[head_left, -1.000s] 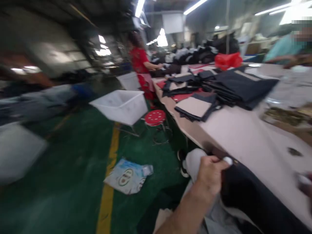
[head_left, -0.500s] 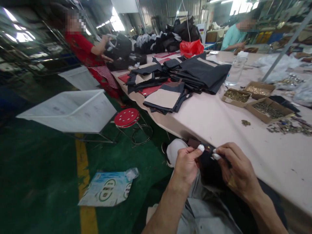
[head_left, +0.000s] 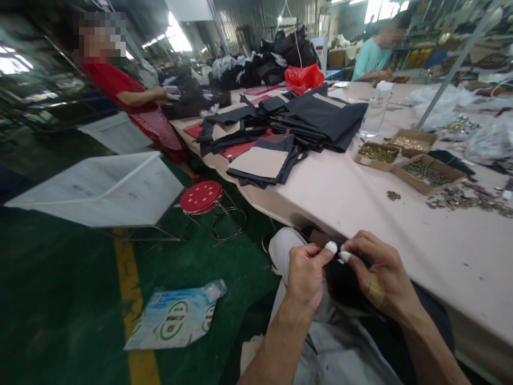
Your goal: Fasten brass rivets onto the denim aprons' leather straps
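My left hand (head_left: 306,274) is closed, its white-taped thumb pressing on the edge of a dark fabric piece (head_left: 342,283) over my lap. A brown patch (head_left: 318,238) shows at the piece's far end, beyond my left thumb. Close beside it, my right hand (head_left: 379,267) pinches with white-taped fingertips at the same edge. Whatever sits between those fingertips is too small to make out. Much of the fabric lies hidden beneath both hands.
Cardboard boxes of small metal fittings (head_left: 427,175) stand on the table (head_left: 320,198), near a loose heap of fittings (head_left: 393,195) and a bottle (head_left: 374,112). Stacked dark panels (head_left: 260,160) lie farther left. A red stool (head_left: 201,197), white bin (head_left: 100,187) and two people are around.
My right hand has moved left, closer to my left thumb, and its fingertips now cover the spot where a small brass-coloured stud showed. The view has shifted slightly right.
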The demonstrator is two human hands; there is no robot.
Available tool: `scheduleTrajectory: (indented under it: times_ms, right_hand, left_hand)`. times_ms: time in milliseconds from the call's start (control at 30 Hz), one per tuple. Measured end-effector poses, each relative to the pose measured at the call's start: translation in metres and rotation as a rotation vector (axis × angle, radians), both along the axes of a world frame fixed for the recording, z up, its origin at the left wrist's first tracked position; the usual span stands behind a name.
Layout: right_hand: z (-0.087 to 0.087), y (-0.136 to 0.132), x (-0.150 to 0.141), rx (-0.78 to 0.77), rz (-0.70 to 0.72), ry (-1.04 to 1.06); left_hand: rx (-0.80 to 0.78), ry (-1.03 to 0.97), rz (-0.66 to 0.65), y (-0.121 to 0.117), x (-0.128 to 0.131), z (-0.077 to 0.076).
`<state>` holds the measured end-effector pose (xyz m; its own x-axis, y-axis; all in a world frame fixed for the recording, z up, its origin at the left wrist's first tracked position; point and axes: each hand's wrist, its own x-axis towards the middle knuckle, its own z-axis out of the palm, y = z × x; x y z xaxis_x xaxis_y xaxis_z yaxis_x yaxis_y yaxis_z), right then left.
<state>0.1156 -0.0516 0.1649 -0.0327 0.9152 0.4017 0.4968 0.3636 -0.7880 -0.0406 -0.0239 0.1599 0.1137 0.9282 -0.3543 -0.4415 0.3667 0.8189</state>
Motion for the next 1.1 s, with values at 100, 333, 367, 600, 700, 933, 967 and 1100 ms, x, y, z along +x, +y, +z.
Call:
scheduleTrajectory:
  times_ms: [100,333,367,600,700,933,967,1100]
  right_hand:
    - [-0.003,0.0,0.009,-0.194,-0.016,0.132]
    - [-0.011,0.005,0.02,-0.433,-0.049,0.347]
    - [-0.012,0.005,0.02,-0.453,-0.05,0.377]
    - [-0.018,0.0,0.023,-0.409,0.001,0.482]
    - [-0.021,-0.003,0.026,-0.296,0.013,0.422]
    - [-0.02,-0.007,0.03,-0.138,0.054,0.254]
    - [-0.02,-0.007,0.029,-0.134,0.05,0.246]
    - [-0.019,-0.01,0.024,-0.085,0.006,0.185]
  left_hand:
    - [0.042,0.038,-0.01,-0.004,0.004,0.0]
    - [0.071,0.123,-0.024,-0.012,0.014,-0.001]
    - [0.07,0.117,-0.019,-0.012,0.015,-0.001]
    - [-0.013,0.027,0.035,-0.013,0.019,-0.003]
    - [-0.028,0.003,0.027,-0.013,0.02,-0.002]
    - [-0.028,0.001,0.025,-0.014,0.021,-0.004]
    - [-0.028,-0.001,0.024,-0.014,0.021,-0.004]
    - [-0.031,-0.018,0.025,-0.014,0.021,-0.004]
